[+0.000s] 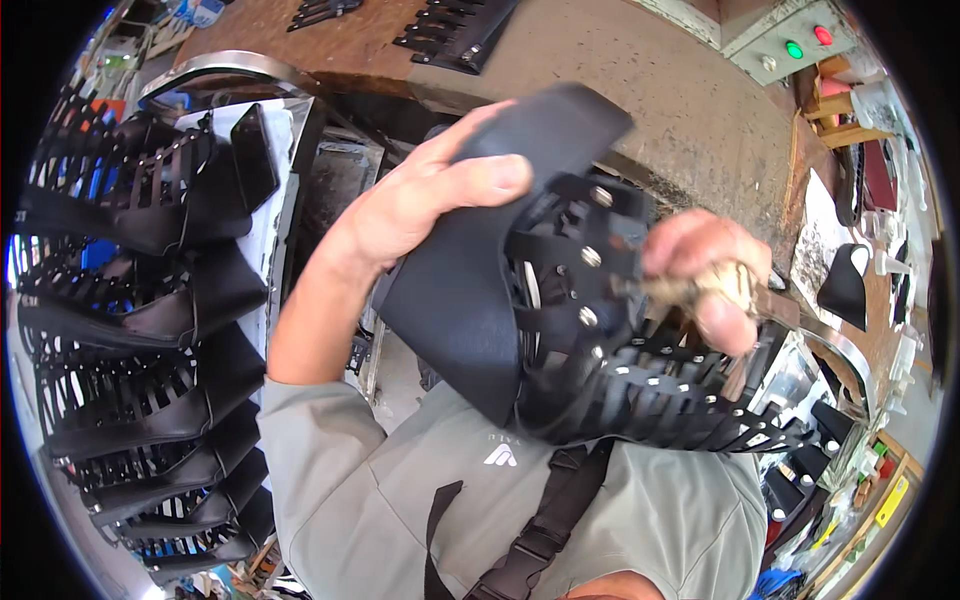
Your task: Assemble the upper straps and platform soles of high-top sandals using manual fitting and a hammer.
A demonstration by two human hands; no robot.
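A black leather strappy boot upper (450, 310) with silver studs lies across the front of my body. My left hand (415, 195) grips its smooth, wide panel, thumb on top and the other fingers hidden behind it. Over the studded straps, my right hand (705, 265) is closed around a tool with a tan, wrapped-looking handle (738, 285). Motion smears this hand and the tool, so the tool's exact kind and whether its tip touches the straps are unclear. The cut-out straps trail off toward the lower right.
Several similar black strappy uppers (215, 300) are stacked in a row at the left. Ahead stands a worn workbench (590, 70) with a flat strap piece (465, 35) on it. A control box (765, 42) with red and green buttons sits at the far right. Curved metal rails (230, 65) flank me.
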